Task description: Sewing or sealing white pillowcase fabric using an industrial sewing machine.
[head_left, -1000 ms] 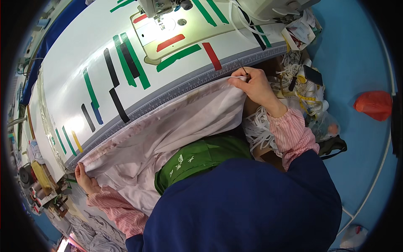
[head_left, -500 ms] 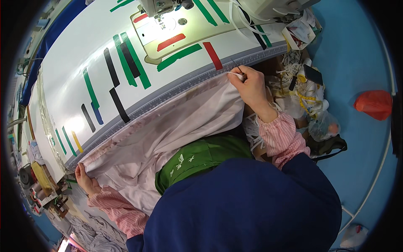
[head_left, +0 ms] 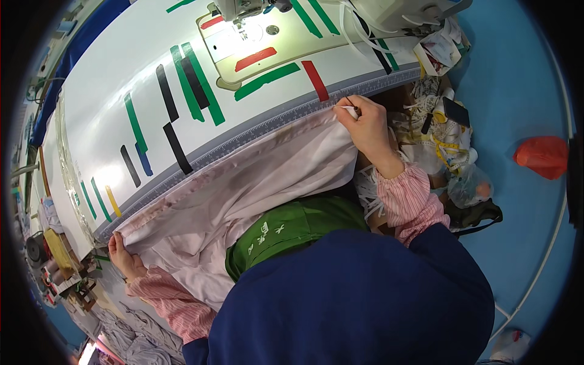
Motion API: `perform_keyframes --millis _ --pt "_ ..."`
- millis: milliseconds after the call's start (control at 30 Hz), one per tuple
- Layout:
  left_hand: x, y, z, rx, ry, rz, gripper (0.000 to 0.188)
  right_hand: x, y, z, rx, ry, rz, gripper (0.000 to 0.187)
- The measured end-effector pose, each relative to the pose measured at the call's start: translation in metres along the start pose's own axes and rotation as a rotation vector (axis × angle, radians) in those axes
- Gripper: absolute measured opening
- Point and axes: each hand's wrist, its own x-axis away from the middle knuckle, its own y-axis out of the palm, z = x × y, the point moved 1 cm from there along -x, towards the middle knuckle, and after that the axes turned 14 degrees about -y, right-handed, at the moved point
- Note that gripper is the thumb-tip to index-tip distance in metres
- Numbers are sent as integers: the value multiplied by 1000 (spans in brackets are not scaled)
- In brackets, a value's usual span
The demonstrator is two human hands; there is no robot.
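Observation:
A pale pink fabric [head_left: 261,159] is stretched along the grey ruler strip [head_left: 243,135] at the table's front edge. My left hand [head_left: 125,257] pinches its far-left corner. At the right end, my right hand [head_left: 367,126] is closed on the fabric's other corner. A small dark-tipped tool shows between the right thumb and fingers; its kind is hard to make out. The fabric's upper edge lies close along the ruler marks, and the rest drapes over my lap and the green apron [head_left: 298,228].
A sewing machine [head_left: 243,12] stands lit at the back of the white table [head_left: 103,115], which bears strips of coloured tape. Right of the table are a box of scraps [head_left: 441,52], a dark phone [head_left: 456,111] and tangled white strips. A red bag [head_left: 540,157] lies farther right.
The view has shifted slightly, so the table and machine appear a little farther right. Both hands keep hold of the fabric's ends, nearly unmoved.

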Motion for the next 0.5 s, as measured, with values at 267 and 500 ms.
perform_keyframes --millis 267,500 --pt "19 11 2 -123 65 -15 24 16 2 16 49 -5 16 12" --pt "44 38 8 208 88 -11 18 15 5 29 91 9 -15 17"
